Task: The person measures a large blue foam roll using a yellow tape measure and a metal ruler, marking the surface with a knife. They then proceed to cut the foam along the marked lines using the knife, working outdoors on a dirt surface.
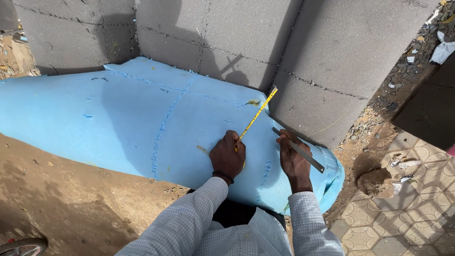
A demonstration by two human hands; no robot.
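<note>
Currently the left hand (228, 158) pinches a yellow tape measure (256, 115) flat against the blue foam sheet (118, 123), the tape running diagonally to the sheet's far edge. Just beside it, the right hand (294, 159) grips a metal ruler (298, 150); grey foam blocks (303, 52) stand behind.

There are two hands, the left hand (227, 158) and the right hand (294, 159), and two checked sleeves. One yellow measuring tape (258, 114) and one metal ruler (301, 151) are in use. One blue foam sheet (118, 118) lies before grey foam blocks (332, 47), at least three.
</note>
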